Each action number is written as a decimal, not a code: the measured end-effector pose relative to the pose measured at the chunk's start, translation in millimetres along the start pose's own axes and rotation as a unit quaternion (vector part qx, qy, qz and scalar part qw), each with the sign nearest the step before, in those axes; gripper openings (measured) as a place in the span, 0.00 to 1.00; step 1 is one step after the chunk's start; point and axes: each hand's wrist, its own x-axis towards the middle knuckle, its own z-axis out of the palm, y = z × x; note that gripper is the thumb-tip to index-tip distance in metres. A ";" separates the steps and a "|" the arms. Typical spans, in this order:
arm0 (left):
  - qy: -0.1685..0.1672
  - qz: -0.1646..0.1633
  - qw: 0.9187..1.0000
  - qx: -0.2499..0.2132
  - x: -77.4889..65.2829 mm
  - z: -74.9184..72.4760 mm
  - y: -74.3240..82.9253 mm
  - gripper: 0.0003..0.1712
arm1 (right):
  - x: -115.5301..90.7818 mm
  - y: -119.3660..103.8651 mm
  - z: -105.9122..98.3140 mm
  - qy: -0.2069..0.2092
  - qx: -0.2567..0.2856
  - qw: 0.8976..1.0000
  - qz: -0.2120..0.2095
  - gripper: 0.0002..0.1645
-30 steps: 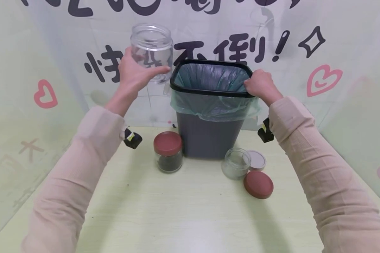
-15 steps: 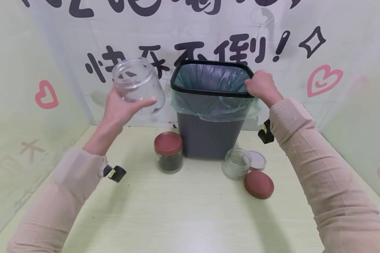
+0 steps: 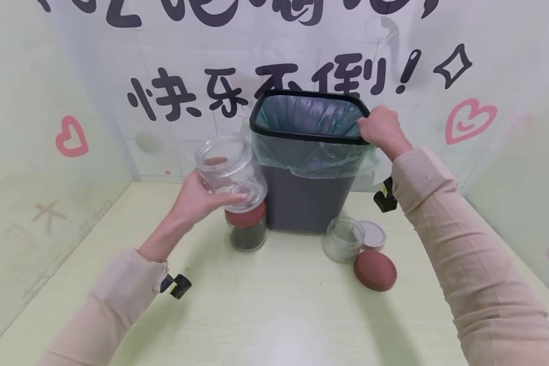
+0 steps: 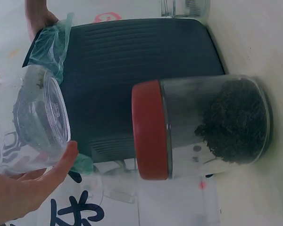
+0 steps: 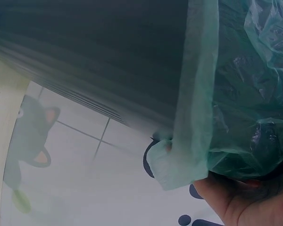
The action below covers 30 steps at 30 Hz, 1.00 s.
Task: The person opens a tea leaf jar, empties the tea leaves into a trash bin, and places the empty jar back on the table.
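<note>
My left hand (image 3: 195,201) grips a clear wide-mouthed jar (image 3: 229,165), tilted and without a lid, beside the bin's left side. In the head view this jar overlaps the red lid of a second jar (image 3: 248,238) on the table. Dark, stringy dried bits show through that jar's glass (image 4: 236,122) in the left wrist view. My right hand (image 3: 380,127) holds the right rim of a dark grey trash bin (image 3: 306,201). A thin green bag (image 3: 297,157) lines the bin and hangs over its rim; the fingers inside the rim are partly hidden.
Right of the bin's base stand a small open glass jar (image 3: 344,239), a pale round lid (image 3: 373,235) and a red lid (image 3: 376,270). Behind the bin hangs a white printed sheet (image 3: 178,147). The pale table (image 3: 274,315) runs toward me.
My left hand has come down with the clear jar, first leftward, then back right over the lidded jar. My right hand stays on the bin's rim.
</note>
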 end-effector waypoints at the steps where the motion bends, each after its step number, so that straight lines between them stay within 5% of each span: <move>1: -0.010 0.001 1.000 -0.002 -0.9 3.0 -1.3 0.46 | 0.0 0.3 0.2 -0.001 -0.001 1.000 0.000 0.25; 11: -0.092 0.025 0.995 -0.009 -10.4 33.5 -11.2 0.48 | -0.8 1.0 0.8 -0.002 0.013 1.000 0.013 0.22; 18: -0.115 0.045 0.992 -0.017 -19.3 56.4 -21.1 0.48 | -0.5 0.0 1.3 -0.007 0.018 1.000 0.019 0.23; 30: -0.149 0.021 0.988 0.014 -32.2 96.3 -41.5 0.49 | -0.7 0.1 0.2 -0.010 0.012 1.000 0.013 0.26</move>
